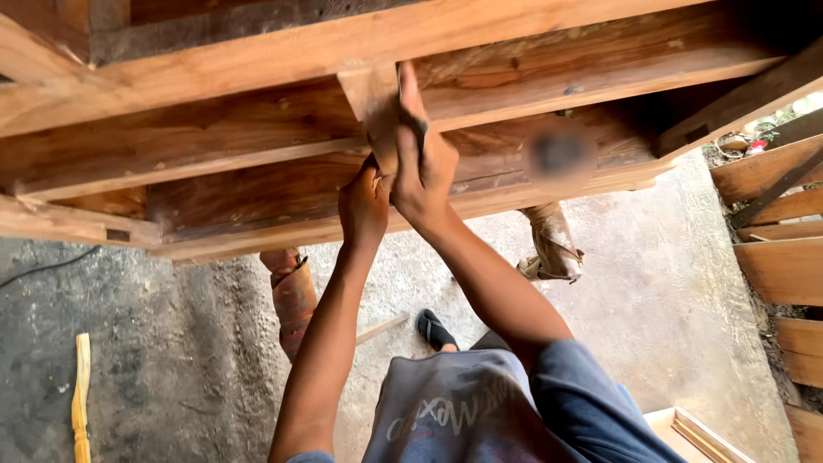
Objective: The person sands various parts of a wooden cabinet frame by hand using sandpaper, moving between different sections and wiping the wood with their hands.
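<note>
A large wooden frame [257, 64] of reddish-brown beams fills the upper half of the view. A short upright wooden piece [370, 103] joins two of its rails. My left hand [363, 206] grips the lower end of that piece with closed fingers. My right hand [422, 163] presses against its right side and holds a small dark object [417, 129], which I cannot identify. Both forearms reach up from the lower middle of the view.
Under the frame stand two wrapped supports [293, 296], [553, 244] on a rough concrete floor [154, 343]. A pale wooden stick [81, 394] lies at the lower left. Stacked planks [780, 257] line the right edge. My sandalled foot [435, 330] is below the hands.
</note>
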